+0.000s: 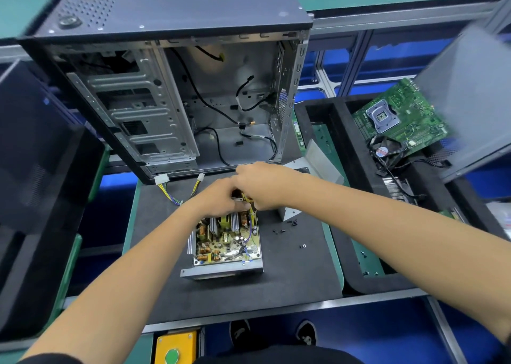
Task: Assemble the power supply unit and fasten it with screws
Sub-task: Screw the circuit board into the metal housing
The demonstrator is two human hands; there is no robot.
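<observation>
The open power supply unit (226, 245) lies on the black mat (290, 275), its circuit board with copper coils and heat sinks exposed in a metal tray. My left hand (215, 198) and my right hand (262, 184) meet over its far end, fingers closed around the yellow wires and a small part there; what exactly they pinch is hidden. The cable bundle (177, 189) with white plugs runs off to the left. Several small black screws (287, 224) lie on the mat to the right. A grey metal cover piece (289, 213) shows just beyond my right wrist.
An open, empty computer case (171, 93) stands behind the mat. A tray (340, 175) to the right holds a green motherboard (401, 115) and a fan (387, 149). A grey panel (470, 101) leans at the far right. A yellow box with a green button (174, 347) sits at the bench front.
</observation>
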